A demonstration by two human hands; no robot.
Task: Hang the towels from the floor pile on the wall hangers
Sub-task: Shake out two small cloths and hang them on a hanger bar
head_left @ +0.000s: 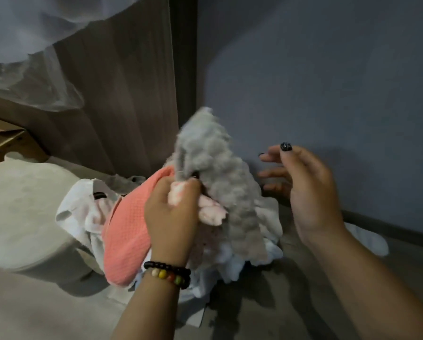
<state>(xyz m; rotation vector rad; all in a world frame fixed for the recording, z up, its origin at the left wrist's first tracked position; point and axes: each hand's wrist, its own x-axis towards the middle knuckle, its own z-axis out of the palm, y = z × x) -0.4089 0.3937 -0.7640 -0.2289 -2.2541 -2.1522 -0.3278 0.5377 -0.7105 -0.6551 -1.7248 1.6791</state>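
Grey fluffy towel bunched in my left hand above floor pile; right hand spread, empty.

A home room, likely a bedroom — beside the wood-panelled wardrobe hang sheer curtains, a laundry pile at its foot.

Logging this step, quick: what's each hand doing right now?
Left hand: gripping the grey towel with pink cloth.
Right hand: open, holding nothing.
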